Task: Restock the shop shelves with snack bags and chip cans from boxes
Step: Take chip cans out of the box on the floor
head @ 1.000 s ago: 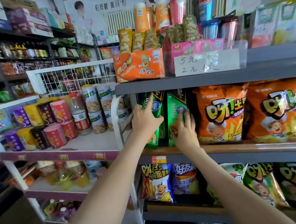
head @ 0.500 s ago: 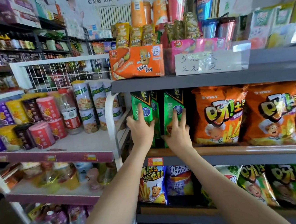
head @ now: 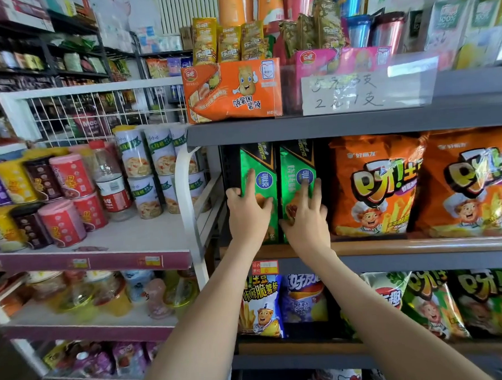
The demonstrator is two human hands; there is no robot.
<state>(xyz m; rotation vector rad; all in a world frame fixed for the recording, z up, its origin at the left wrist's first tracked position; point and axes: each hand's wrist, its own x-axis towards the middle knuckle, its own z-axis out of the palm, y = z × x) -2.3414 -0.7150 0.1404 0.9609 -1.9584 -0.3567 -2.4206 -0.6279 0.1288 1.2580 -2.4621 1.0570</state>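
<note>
I was squaring up 2 green snack packs on the middle shelf (head: 394, 247), and neither hand was gripping anything. My left hand (head: 250, 216) lay against the front of the left green pack (head: 257, 163), with the forefinger straight up and the thumb at the pack's left edge. My right hand (head: 304, 219) was spread flat, fingers apart, on the right green pack (head: 295, 163). Both packs stood upright and touched side by side at the left end of the shelf, just beside the orange chip bag (head: 372, 182). To do this step well, I judged that I should push with both palms evenly, so that the 2 fronts ended in 1 line close behind the wooden lip. The pressure had to stay low on the packs, because a push near the top could tip them backward. I also thought the right pack should not crowd the orange bag, which looked soft and easy to crush. The labels already faced outward.
</note>
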